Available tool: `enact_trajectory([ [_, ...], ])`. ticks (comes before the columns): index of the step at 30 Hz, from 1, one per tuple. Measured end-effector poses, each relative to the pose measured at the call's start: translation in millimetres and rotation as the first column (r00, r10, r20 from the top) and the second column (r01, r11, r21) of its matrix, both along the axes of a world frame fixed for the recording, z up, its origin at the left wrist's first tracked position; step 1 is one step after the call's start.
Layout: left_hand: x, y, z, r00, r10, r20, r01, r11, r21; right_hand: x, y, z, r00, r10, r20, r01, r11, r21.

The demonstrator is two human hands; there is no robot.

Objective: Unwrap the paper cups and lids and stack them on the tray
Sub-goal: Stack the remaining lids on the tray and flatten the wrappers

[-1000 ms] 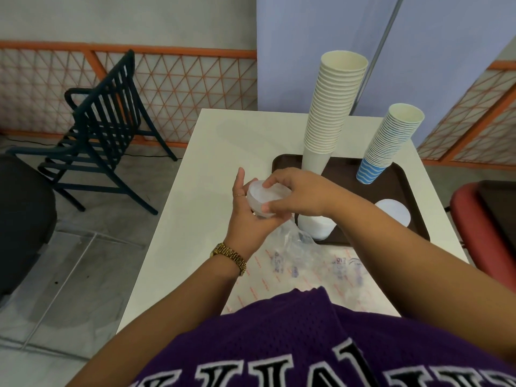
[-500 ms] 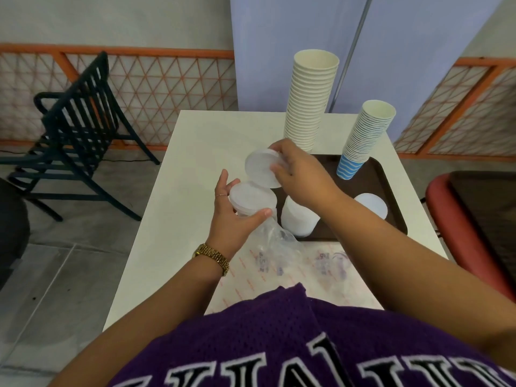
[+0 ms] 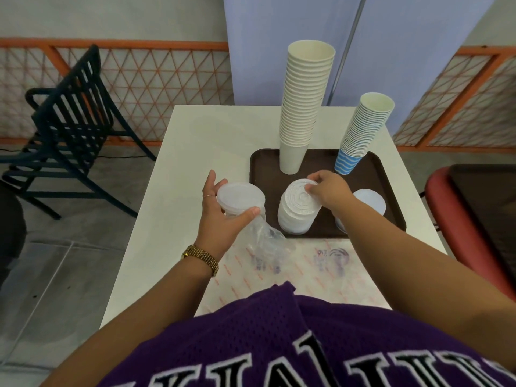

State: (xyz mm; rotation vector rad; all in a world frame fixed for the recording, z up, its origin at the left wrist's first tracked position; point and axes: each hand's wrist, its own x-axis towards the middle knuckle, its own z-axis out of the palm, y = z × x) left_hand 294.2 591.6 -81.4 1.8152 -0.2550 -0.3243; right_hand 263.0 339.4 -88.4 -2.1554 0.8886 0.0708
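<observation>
Both bare forearms reach forward from a purple-jerseyed torso toward the brown tray (image 3: 391, 208). The left hand (image 3: 223, 219), a gold watch at its wrist and a thin ring on one finger, stays just off the tray's left edge, palm turned inward, thumb and fingers curled round a wrapped stack of lids (image 3: 240, 199). The right hand (image 3: 329, 191) extends over the tray's middle, knuckles up, fingertips (image 3: 309, 189) pinching the top lid of a lid pile (image 3: 297, 213).

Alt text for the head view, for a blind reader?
The right hand sets a lid on the lid stack on a brown tray; the left hand holds wrapped lids. Two cup stacks stand behind.
</observation>
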Motion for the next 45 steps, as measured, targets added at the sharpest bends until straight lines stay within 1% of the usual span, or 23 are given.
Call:
enact_trajectory([
  [6,-1,2,-2,1.000,0.009,-0.006,-0.009,1.000,0.022,1,1,-12,0.994,0.055,-0.090,-0.061,0.996,-0.072],
  [10,-2,2,-3,1.000,0.009,-0.015,-0.009,1.000,0.017,1,8,-15,0.991,0.077,-0.114,-0.096,0.981,-0.169],
  [14,-3,2,-4,1.000,0.004,-0.026,-0.004,1.000,0.010,1,12,-17,0.983,0.080,-0.163,-0.111,0.976,-0.190],
  [17,-3,3,-3,0.999,0.000,-0.037,0.000,1.000,-0.004,-1,14,-11,0.987,0.095,-0.132,-0.130,0.949,-0.287],
  [19,-3,5,-3,0.999,-0.008,-0.035,0.008,1.000,-0.002,-1,21,-1,0.991,0.130,-0.028,-0.132,0.934,-0.332],
  [21,-4,5,-2,0.999,-0.012,-0.037,0.012,1.000,0.001,2,34,16,0.971,0.216,0.107,-0.182,0.947,-0.267],
  [22,-4,5,-1,0.999,-0.017,-0.039,0.017,1.000,0.001,3,43,26,0.950,0.275,0.149,-0.241,0.947,-0.213],
  [25,-5,1,1,0.998,-0.038,-0.053,0.037,0.999,-0.013,7,69,53,0.871,0.469,0.148,-0.458,0.883,-0.101],
  [27,-5,-1,4,0.997,-0.048,-0.062,0.045,0.998,-0.042,10,83,62,0.832,0.542,0.121,-0.540,0.840,-0.050],
  [29,-6,-3,6,0.997,-0.054,-0.055,0.050,0.997,-0.057,10,92,61,0.820,0.562,0.108,-0.566,0.824,0.016],
  [31,-8,-5,8,0.998,-0.050,-0.049,0.046,0.996,-0.072,8,98,57,0.822,0.561,0.095,-0.567,0.822,0.049],
  [35,-12,-7,10,0.997,-0.054,-0.062,0.047,0.993,-0.110,6,100,48,0.817,0.565,0.118,-0.572,0.819,0.042],
  [39,-15,-3,6,0.994,-0.070,-0.078,0.059,0.988,-0.139,7,98,47,0.813,0.576,0.087,-0.580,0.814,0.039],
  [45,-14,2,3,0.997,-0.074,-0.031,0.071,0.994,-0.086,3,98,50,0.800,0.593,0.093,-0.598,0.801,0.032],
])
